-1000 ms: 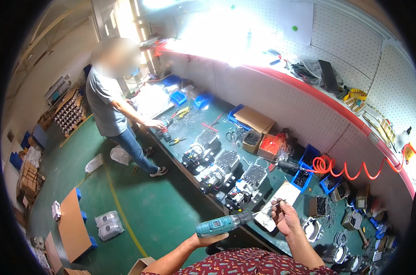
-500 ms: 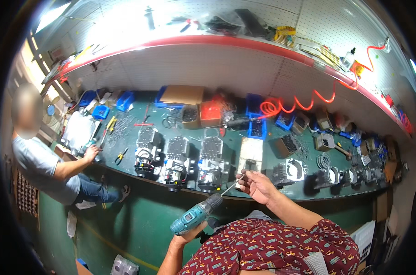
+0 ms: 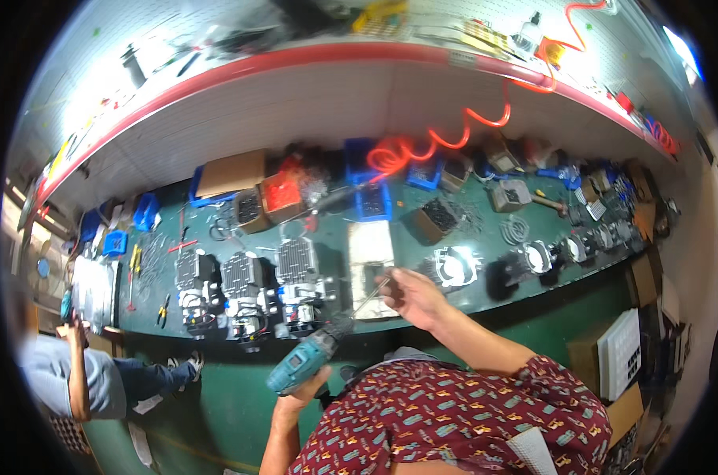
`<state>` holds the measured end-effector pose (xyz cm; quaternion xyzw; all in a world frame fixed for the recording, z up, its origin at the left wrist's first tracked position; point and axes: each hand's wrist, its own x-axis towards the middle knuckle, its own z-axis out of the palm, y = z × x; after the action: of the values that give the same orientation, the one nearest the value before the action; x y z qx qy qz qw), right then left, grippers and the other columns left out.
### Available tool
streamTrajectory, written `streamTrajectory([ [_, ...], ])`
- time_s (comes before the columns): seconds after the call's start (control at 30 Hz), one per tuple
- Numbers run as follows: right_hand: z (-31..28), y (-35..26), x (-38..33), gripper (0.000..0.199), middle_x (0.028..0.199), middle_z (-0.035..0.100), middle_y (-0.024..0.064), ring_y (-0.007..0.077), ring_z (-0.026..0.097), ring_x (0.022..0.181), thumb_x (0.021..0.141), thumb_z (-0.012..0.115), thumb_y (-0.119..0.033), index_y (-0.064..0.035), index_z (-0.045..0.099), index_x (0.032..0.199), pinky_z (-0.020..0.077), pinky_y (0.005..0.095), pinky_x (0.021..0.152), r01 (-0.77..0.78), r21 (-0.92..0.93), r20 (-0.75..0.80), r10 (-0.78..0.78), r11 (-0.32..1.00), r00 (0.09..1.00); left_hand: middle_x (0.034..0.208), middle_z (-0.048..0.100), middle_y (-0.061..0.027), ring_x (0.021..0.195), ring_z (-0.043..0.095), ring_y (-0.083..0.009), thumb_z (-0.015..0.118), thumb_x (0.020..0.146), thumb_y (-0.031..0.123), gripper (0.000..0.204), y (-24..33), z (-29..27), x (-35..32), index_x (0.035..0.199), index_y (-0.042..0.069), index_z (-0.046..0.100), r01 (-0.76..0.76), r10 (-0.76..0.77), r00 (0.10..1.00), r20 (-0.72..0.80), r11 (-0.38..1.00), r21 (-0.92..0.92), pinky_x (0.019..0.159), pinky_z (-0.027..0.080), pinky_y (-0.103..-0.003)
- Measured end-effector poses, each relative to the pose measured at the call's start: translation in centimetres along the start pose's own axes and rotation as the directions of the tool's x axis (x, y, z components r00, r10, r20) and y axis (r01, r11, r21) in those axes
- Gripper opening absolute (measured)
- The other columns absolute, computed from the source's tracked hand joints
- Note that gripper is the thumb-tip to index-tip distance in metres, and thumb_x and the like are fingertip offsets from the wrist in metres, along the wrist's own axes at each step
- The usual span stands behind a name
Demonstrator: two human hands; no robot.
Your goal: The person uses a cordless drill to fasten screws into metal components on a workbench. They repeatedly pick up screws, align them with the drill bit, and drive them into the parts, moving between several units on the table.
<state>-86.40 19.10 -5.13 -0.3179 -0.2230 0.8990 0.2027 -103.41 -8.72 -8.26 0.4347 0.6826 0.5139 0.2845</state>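
Observation:
My left hand (image 3: 307, 385) is wrapped round the grip of a teal cordless drill (image 3: 300, 360). The drill's long thin bit (image 3: 367, 299) slants up and to the right, in front of the bench edge. At the bit's tip, my right hand (image 3: 410, 297) has its thumb and fingers pinched together; whatever is between them is too small to make out. Just beyond that hand lies a pale block-like fixture (image 3: 371, 245) with a dark recess. To its left, several finned metal units (image 3: 297, 261) with wired parts stand in a row.
Blue bins (image 3: 372, 199) and cardboard boxes of small parts (image 3: 438, 218) line the back of the green bench (image 3: 327, 229). A red coiled hose (image 3: 466, 127) hangs above. More round-faced metal housings (image 3: 537, 257) sit at right. A co-worker (image 3: 66, 372) stands at left.
My view has swung to the right, so the bench things sit further left. The drill and both hands keep nearly the same pose. The co-worker's hand has risen with a teal tool.

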Motion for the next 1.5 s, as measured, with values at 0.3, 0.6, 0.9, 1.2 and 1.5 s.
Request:
streamTrajectory([
  [0.3, -3.3, -6.0, 2.2, 0.017, 0.106, 0.069, 0.0106, 0.0151, 0.067, 0.084, 0.102, 0.058, -0.020, -0.0048, 0.062, 0.109, 0.0590, 0.0290, 0.073, 0.006, 0.101, 0.022, -0.008, 0.995, 1.000, 0.105, 0.068, -0.0051, 0.093, 0.062, -0.0191, 0.076, 0.085, 0.014, 0.037, 4.3, 4.5, 5.3, 0.120, 0.005, 0.066, 0.108, -0.108, 0.994, 0.004, 0.994, 0.008, 0.085, 0.050, -0.036],
  [0.6, -11.0, -11.5, 0.8, 0.015, 0.103, 0.070, 0.0102, 0.0138, 0.068, 0.079, 0.100, 0.062, -0.022, -0.0079, 0.063, 0.106, 0.0609, 0.0278, 0.069, 0.148, 0.158, -0.087, -0.136, 0.976, 0.987, 0.089, 0.064, 0.0015, 0.082, 0.057, -0.0122, 0.078, 0.085, 0.010, 0.022, 6.4, 11.5, 11.2, 0.103, 0.006, 0.067, 0.119, -0.130, 0.981, 0.142, 0.989, 0.086, 0.074, 0.049, -0.030],
  [0.9, -11.0, -15.4, 3.1, 0.022, 0.110, 0.069, 0.0108, 0.0164, 0.069, 0.090, 0.099, 0.060, -0.017, -0.0032, 0.062, 0.117, 0.0604, 0.0300, 0.075, -0.013, -0.123, 0.018, 0.016, 0.992, 1.000, 0.097, 0.068, -0.0025, 0.087, 0.061, -0.0144, 0.076, 0.087, 0.014, 0.027, 5.9, 13.1, 11.7, 0.111, 0.004, 0.068, 0.129, -0.128, 0.991, 0.044, 0.991, -0.033, 0.079, 0.051, -0.032],
  [1.2, -12.3, -12.2, 26.3, 0.019, 0.094, 0.072, 0.0207, 0.0335, 0.071, 0.084, 0.084, 0.066, -0.011, -0.0012, 0.074, 0.099, 0.0583, 0.0415, 0.077, 0.253, -0.965, 0.261, -0.154, -0.067, 0.953, 0.108, 0.068, -0.0069, 0.097, 0.063, -0.0184, 0.074, 0.089, 0.022, 0.036, 3.3, 9.1, 8.9, 0.119, 0.003, 0.065, 0.407, -0.450, 0.877, -0.169, 0.882, -0.236, 0.087, 0.050, -0.035],
  [1.5, -12.2, -4.9, 39.0, 0.022, 0.112, 0.069, 0.0200, 0.0355, 0.067, 0.106, 0.088, 0.057, -0.007, -0.0038, 0.074, 0.101, 0.0552, 0.0439, 0.091, 0.078, -0.806, 0.319, -0.321, -0.586, 0.892, 0.103, 0.067, -0.0053, 0.091, 0.062, -0.0175, 0.072, 0.089, 0.015, 0.031, 0.6, 6.0, 5.9, 0.117, 0.003, 0.064, 0.459, -0.492, 0.844, -0.215, 0.869, -0.186, 0.082, 0.050, -0.034],
])
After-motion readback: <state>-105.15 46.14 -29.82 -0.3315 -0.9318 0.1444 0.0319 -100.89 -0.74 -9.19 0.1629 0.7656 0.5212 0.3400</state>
